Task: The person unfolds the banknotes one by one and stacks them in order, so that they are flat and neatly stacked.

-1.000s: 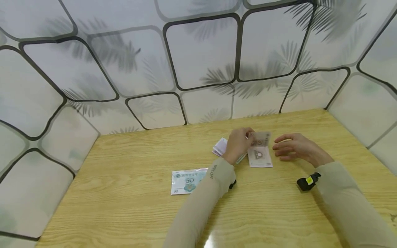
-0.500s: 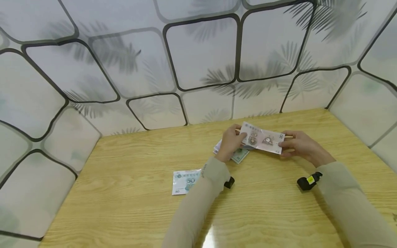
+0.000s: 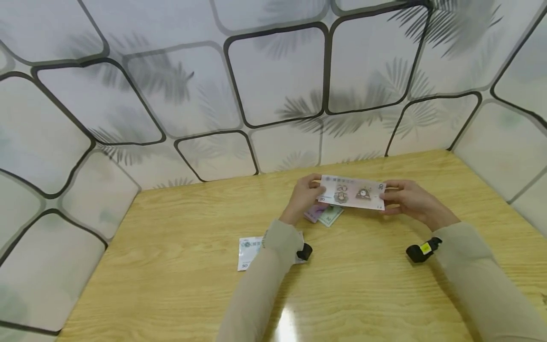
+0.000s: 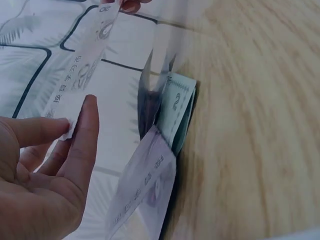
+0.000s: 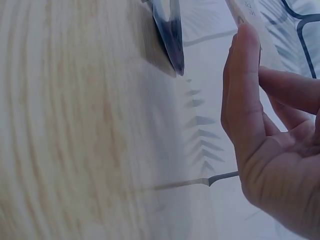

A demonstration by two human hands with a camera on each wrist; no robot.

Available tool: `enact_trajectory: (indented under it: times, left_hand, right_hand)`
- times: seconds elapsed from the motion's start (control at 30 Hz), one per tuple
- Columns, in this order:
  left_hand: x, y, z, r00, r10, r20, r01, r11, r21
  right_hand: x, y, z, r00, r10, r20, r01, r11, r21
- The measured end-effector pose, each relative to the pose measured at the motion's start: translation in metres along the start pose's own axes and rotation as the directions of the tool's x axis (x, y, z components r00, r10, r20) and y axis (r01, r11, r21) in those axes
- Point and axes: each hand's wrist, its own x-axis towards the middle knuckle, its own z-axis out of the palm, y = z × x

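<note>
The fingers (image 4: 87, 135) of the left hand (image 3: 300, 197) and right hand (image 3: 410, 201) were pinched on opposite ends of a 20 note (image 3: 353, 192), raised above folded notes (image 3: 331, 216) on a wood-grained table (image 3: 363, 285). The table was bordered by pale walls (image 3: 282, 76), printed with dark outlines.

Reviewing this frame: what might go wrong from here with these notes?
The left hand and right hand grip opposite ends of the 20 note, so pulling too hard might tear it. The left sleeve crosses over the 50 note and could drag it. The folded purple note and green note, near the left hand, might get knocked.
</note>
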Motion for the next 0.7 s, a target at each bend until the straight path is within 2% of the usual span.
enact_trajectory:
  times: [0.17,0.33,0.47,0.7]
  left_hand:
    - [-0.004,-0.002,-0.012,0.997,0.045,0.069,-0.041,0.997,-0.059]
    - [-0.01,-0.004,-0.021,0.99,0.065,0.124,-0.057,0.996,-0.071]
    - [-0.014,-0.005,-0.025,0.991,0.057,0.124,-0.046,0.995,-0.086]
    - [-0.016,-0.007,-0.031,0.995,0.058,0.087,-0.049,0.994,-0.098]
  right_hand:
    - [0.001,0.001,0.003,1.0,-0.014,0.027,0.013,1.0,0.024]
    - [0.003,0.003,0.005,0.997,-0.056,0.051,0.051,0.995,0.087]
    - [0.003,0.004,0.008,0.989,-0.12,0.088,0.107,0.985,0.137]
    - [0.005,0.001,0.016,0.971,-0.186,0.151,0.168,0.978,0.126]
